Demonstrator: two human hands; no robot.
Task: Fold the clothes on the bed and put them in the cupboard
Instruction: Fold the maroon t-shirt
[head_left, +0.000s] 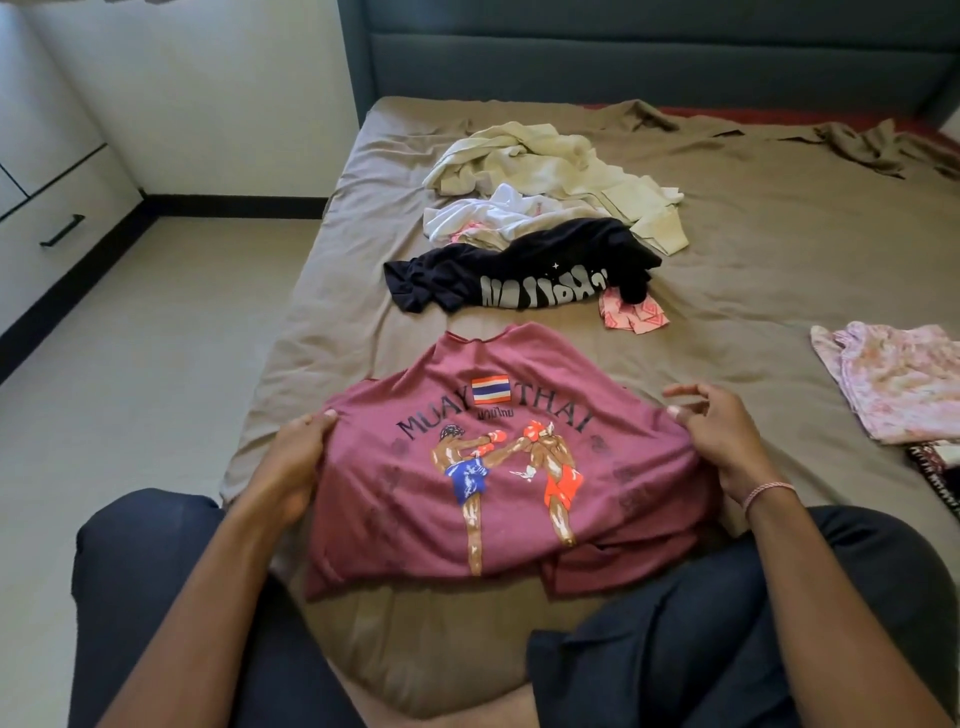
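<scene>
The maroon Muay Thai shirt (493, 493) lies at the near end of the bed (753, 249); left hand (298, 457) grips its left side, fingers curled; right hand (727, 441) pinches its right side, other fingers spread

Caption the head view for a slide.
A person's left hand and right hand hold the sides of a maroon Muay Thai shirt on the bed, unfolded clothes lying beyond.

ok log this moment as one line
step: fold red shirt | left hand: grips left edge | right hand: pinches right edge | black shirt: crumpled beyond, unfolded
</scene>
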